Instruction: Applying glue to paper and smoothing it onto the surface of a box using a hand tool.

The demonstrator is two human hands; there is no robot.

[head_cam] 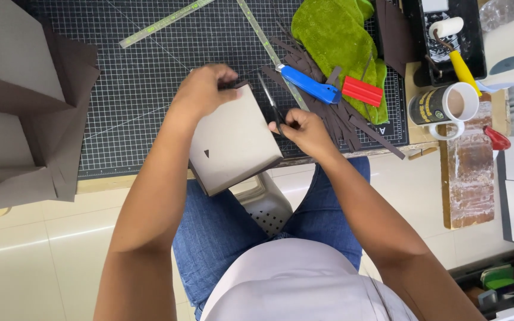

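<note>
My left hand (204,89) grips the top edge of a grey-brown cardboard box (233,142), tilted over the table's front edge and my lap. My right hand (306,131) holds black-handled scissors (270,102), blades pointing up and away beside the box's right edge. Both hands work above a dark gridded cutting mat (144,77).
Dark brown paper strips (340,119) litter the mat's right side, with a blue-handled tool (310,85), red piece (362,91) and green cloth (334,35). Two rulers (165,22) lie at the top. A mug (444,107), paint roller (454,44) in a tray, and brown boxes (25,101) surround it.
</note>
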